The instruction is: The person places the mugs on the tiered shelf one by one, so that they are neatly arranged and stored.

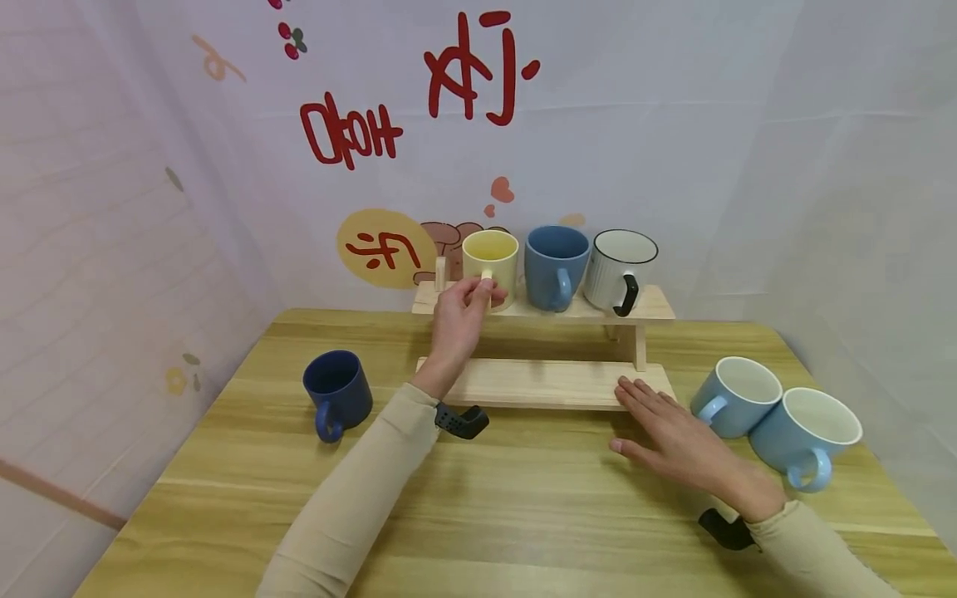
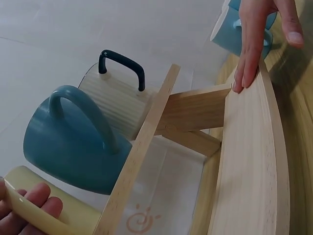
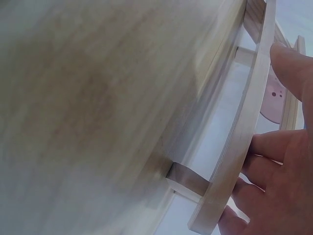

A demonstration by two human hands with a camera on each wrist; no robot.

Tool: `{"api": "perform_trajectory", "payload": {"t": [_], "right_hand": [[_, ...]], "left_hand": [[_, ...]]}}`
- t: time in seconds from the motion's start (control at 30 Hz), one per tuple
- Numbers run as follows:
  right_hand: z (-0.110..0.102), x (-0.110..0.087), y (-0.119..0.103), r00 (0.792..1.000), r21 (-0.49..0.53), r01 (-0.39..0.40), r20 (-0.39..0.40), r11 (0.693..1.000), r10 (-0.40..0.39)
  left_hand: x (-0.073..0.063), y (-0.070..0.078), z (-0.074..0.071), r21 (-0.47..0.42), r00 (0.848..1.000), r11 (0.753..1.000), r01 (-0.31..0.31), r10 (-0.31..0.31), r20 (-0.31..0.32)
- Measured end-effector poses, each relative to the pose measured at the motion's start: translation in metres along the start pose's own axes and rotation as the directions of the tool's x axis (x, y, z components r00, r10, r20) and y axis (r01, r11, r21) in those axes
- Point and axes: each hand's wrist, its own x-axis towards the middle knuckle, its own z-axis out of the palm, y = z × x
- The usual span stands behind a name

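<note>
On the upper board of a two-tier wooden rack [image 1: 538,384], my left hand [image 1: 458,324] grips the handle of a pale yellow mug [image 1: 503,264]. The left wrist view shows fingers curled round that yellow handle [image 2: 36,213]. To its right on the same board stand a blue mug [image 1: 549,259] and a white ribbed mug [image 1: 609,274] with a black rim and handle. My right hand [image 1: 676,440] has its fingers straight, the fingertips touching the right front of the lower board. Its thumb is spread away from the other fingers.
A dark blue mug [image 1: 347,397] stands on the wooden table [image 1: 523,515], left of the rack. Two light blue mugs, one nearer the rack [image 1: 736,405] and one farther right [image 1: 796,440], stand close together. A printed white cloth [image 1: 673,149] hangs behind.
</note>
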Motion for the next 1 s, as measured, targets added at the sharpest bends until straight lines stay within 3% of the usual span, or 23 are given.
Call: {"api": "perform_trajectory", "payload": {"t": [0.13,0.37,0.5,0.73,1.0], "right_hand": [[0.000,0.000,0.000,1.000,0.002,0.001,-0.003,1.000,-0.001],[0.001,-0.002,0.001,1.000,0.007,0.005,-0.007,1.000,-0.005],[0.001,-0.002,0.002,1.000,0.007,0.004,-0.014,1.000,-0.004],[0.000,-0.001,0.002,1.000,0.015,0.002,-0.015,1.000,-0.002],[0.001,-0.001,0.002,1.000,0.018,0.004,-0.007,1.000,-0.004]], "left_hand": [[-0.002,0.000,-0.004,-0.009,0.999,1.000,-0.003,0.003,0.037],[-0.015,-0.009,-0.019,-0.003,0.999,0.999,-0.051,0.051,-0.002],[-0.026,-0.012,-0.031,0.005,0.993,0.994,-0.112,0.111,0.043],[-0.051,-0.015,-0.056,0.089,0.979,0.982,-0.169,0.156,0.133],[-0.076,-0.015,-0.096,0.192,0.958,0.950,-0.248,0.210,0.197]]}}
